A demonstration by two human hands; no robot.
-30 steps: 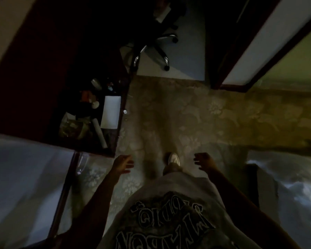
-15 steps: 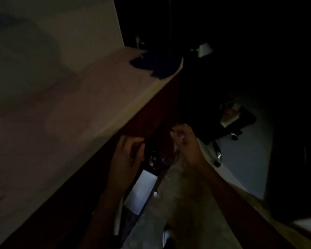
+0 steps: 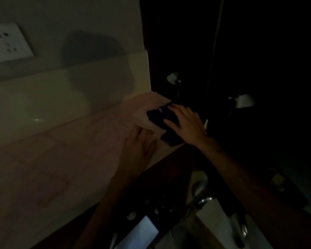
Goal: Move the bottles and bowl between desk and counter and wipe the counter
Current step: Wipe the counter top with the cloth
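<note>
Wiping the pale table [image 3: 57, 159] with a dark cloth [image 3: 162, 121] at its far right corner.

Broad stone-look top bare of bottles and bowl, probably cleared for wiping; none identifiable anywhere in this dim view. Wall socket [image 3: 9, 42] above at left. Left hand [image 3: 138, 146] laid flat and empty just beside the cloth, likely bracing. Right hand [image 3: 187, 123] spread wide, fingers pressing down on the cloth rather than gripping it, apparently to drag it along the edge. Lower surface beneath too dark to read.

A dim room: a pale wall [image 3: 97, 18] carries a white socket plate [image 3: 9, 42], with two white lampshades [image 3: 244, 101] beyond.
</note>
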